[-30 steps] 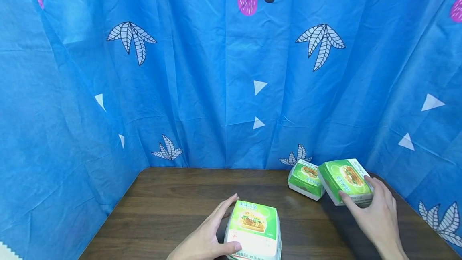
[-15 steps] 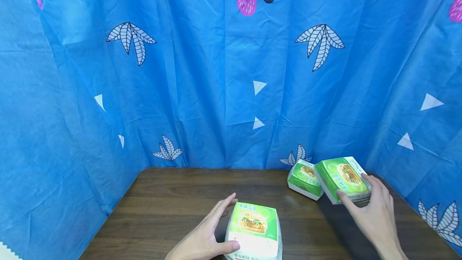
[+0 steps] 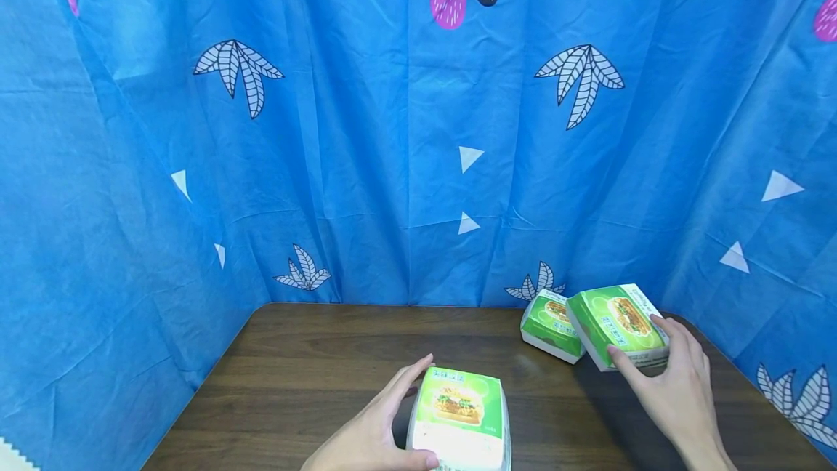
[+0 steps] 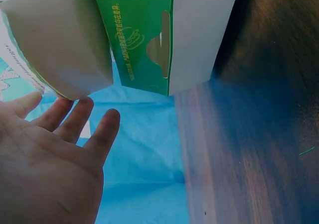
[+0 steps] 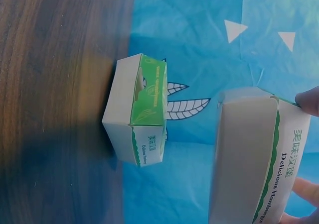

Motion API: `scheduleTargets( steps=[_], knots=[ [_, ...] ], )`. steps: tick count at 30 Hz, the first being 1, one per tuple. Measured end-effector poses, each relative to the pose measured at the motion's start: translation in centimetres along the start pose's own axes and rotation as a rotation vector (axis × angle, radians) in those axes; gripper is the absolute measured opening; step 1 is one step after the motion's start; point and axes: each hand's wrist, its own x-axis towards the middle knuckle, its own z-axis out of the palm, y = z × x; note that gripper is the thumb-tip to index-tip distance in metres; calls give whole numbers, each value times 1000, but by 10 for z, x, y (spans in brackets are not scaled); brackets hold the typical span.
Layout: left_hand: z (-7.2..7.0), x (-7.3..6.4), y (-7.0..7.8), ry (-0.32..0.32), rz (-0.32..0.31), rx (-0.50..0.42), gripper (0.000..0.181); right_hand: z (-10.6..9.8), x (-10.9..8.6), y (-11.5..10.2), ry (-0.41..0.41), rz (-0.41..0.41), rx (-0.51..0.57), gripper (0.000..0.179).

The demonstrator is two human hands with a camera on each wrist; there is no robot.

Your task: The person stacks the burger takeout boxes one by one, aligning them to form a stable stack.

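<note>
My left hand (image 3: 375, 431) holds a green-and-white hamburger box (image 3: 459, 420) between thumb and fingers at the table's front. In the left wrist view this box (image 4: 70, 40) sits tilted above a second green-and-white box (image 4: 137, 40), which stands on the table; whether they touch is hard to tell. Over on the right, my right hand (image 3: 676, 384) grips another hamburger box (image 3: 617, 329), raised off the table and tilted. A further box (image 3: 549, 325) rests on the table just behind and left of it, partly covered in the head view. The right wrist view shows a gap between these two.
The dark wooden table (image 3: 314, 362) stretches out to the left and behind the left hand's box. A blue patterned curtain (image 3: 366, 166) hangs along the table's back and both sides.
My right hand has shifted slightly left with its box, now overlapping more of the rear box in the head view. The left hand and its box have barely moved.
</note>
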Motion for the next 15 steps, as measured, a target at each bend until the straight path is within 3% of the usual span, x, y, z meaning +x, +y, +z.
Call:
scheduleTargets(
  steps=[15],
  knots=[
    [3, 2, 1, 25, 35, 34, 93, 1, -3, -6, 8, -56, 64, 85]
  ],
)
